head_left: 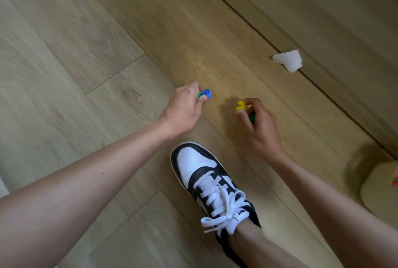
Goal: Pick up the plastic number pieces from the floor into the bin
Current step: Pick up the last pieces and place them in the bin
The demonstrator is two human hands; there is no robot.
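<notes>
Your left hand (185, 106) is in the middle of the frame, low over the wooden floor (86, 52). Its fingers are curled. Your thumb and fingertips pinch a blue number piece (206, 93), which sticks out past your fingertips. A bright green piece (199, 95) peeks out right behind the blue one, in the same hand. Most of it is hidden, so you cannot tell its shape.

Your right hand (258, 125) is just to the right of the middle, near your left hand but not touching it. Its fingers are curled too. The fingertips pinch a yellow number piece (240, 105) at the top left of the hand. A dark green piece (251, 116) is tucked deeper in that hand, under the fingers, and only a bit of it shows.

Your foot in a black and white shoe (206, 177) with white laces stands on the floor in the lower middle of the frame, between your two arms. Its toe points up toward your hands.

In the upper right, a small white thing (288, 60) lies on a dark line that runs slantwise across the wood. It is well apart from your hands.

At the right edge, low down, there is a pale round thing (381, 190). It is blurry, so you cannot tell if it is the bin. A bit of something red and green (395, 178) shows at its edge.
</notes>
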